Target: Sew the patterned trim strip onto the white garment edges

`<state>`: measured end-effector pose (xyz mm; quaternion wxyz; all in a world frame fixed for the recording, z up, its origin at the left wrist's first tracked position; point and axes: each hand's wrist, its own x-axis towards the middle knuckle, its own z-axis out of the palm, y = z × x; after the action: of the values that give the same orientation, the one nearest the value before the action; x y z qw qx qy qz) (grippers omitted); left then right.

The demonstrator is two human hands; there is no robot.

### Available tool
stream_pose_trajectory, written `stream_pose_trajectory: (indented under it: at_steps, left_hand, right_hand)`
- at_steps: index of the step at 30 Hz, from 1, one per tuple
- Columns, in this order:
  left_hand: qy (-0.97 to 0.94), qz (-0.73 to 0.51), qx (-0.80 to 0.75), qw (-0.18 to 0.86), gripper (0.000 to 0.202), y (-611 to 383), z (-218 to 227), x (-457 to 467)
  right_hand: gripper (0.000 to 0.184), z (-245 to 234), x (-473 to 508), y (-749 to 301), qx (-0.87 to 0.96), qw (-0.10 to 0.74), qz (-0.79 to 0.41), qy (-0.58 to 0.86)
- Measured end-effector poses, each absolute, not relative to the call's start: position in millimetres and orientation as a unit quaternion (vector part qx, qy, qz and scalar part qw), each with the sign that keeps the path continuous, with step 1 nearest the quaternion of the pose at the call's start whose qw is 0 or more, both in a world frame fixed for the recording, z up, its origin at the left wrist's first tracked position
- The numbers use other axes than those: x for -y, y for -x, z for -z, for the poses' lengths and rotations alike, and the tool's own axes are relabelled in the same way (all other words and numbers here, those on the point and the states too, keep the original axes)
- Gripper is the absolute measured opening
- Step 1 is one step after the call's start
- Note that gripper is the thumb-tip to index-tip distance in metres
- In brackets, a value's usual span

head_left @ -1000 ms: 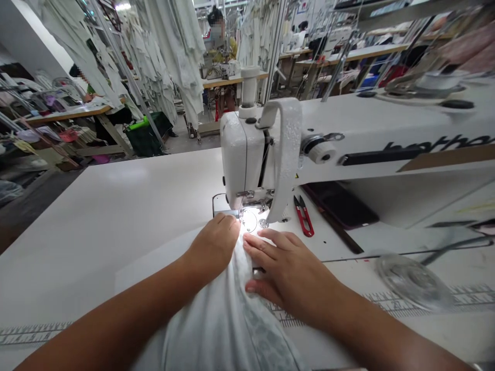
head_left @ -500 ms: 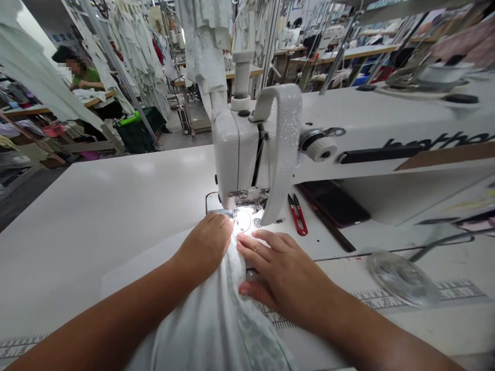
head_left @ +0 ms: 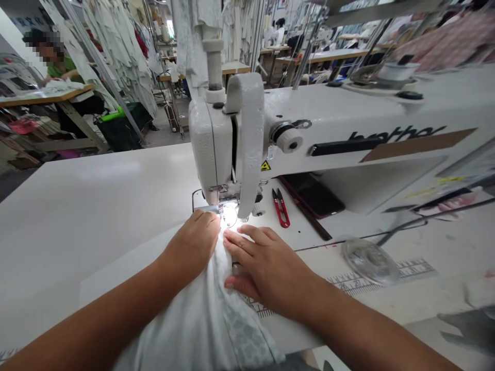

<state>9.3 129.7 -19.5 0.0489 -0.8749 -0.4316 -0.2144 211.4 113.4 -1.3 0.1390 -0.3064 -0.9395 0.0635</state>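
Note:
A pale garment piece (head_left: 189, 319) with a grey-green patterned band (head_left: 247, 330) runs from the front edge up to the lit needle area of a white sewing machine (head_left: 211, 139). My left hand (head_left: 193, 242), fingers curled together, grips the cloth just left of the presser foot; its fingertips are partly hidden. On the right side of the same strip, my right hand (head_left: 270, 265) rests with fingers stretched out and thumb apart, its fingertips touching the cloth edge close to the needle plate.
Red thread snips (head_left: 281, 208), a dark phone (head_left: 313, 196) and a brown strip (head_left: 315, 221) lie right of the needle. A clear round dish (head_left: 369, 262) sits by a printed ruler (head_left: 413, 268). Hanging garments (head_left: 119, 56) and a seated person (head_left: 58, 64) are behind.
The camera view has turned to the right, so the machine and table appear further left. Both hands keep nearly the same place on the cloth beside the needle.

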Motion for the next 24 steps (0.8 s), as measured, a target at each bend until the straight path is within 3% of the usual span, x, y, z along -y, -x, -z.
stream_pose_trajectory:
  at_steps: [24]
  left_hand:
    - [0.871, 0.206, 0.444, 0.043, 0.021, -1, 25, -156]
  right_hand:
    - [0.046, 6, -117, -204, 0.928, 0.131, -0.065, 0.342]
